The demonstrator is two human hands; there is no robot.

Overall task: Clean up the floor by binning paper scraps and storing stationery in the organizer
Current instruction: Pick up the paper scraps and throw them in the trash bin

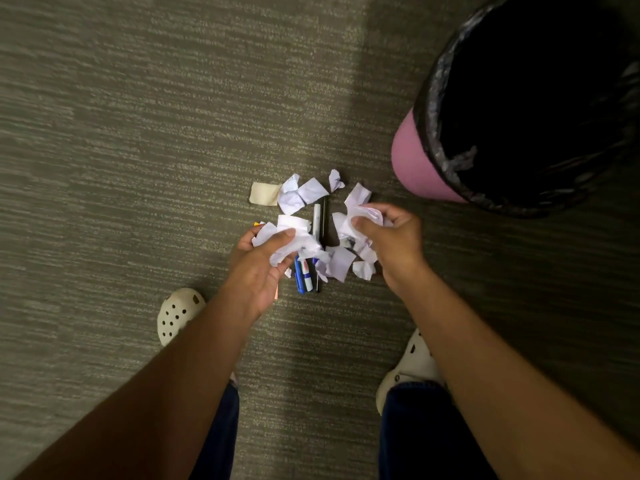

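A heap of crumpled white paper scraps [304, 194] lies on the carpet in the middle of the view, mixed with pens and markers. My left hand [259, 265] grips a crumpled wad of white paper [294, 237] over the heap's left side. My right hand [391, 237] grips another wad of paper [360, 213] on the heap's right side. A grey and black pen pair [319, 220] lies between my hands. A blue pen and a white marker [303, 273] lie below the left wad. A beige sticky note [265, 194] rests at the heap's upper left.
A pink bin [415, 161] with a black liner [433, 109] stands at the upper right, close to my right hand. My feet in cream clogs, the left one [178, 313] and the right one [412, 365], stand below the heap. Green-grey carpet [121, 150] spreads all around. No organizer shows.
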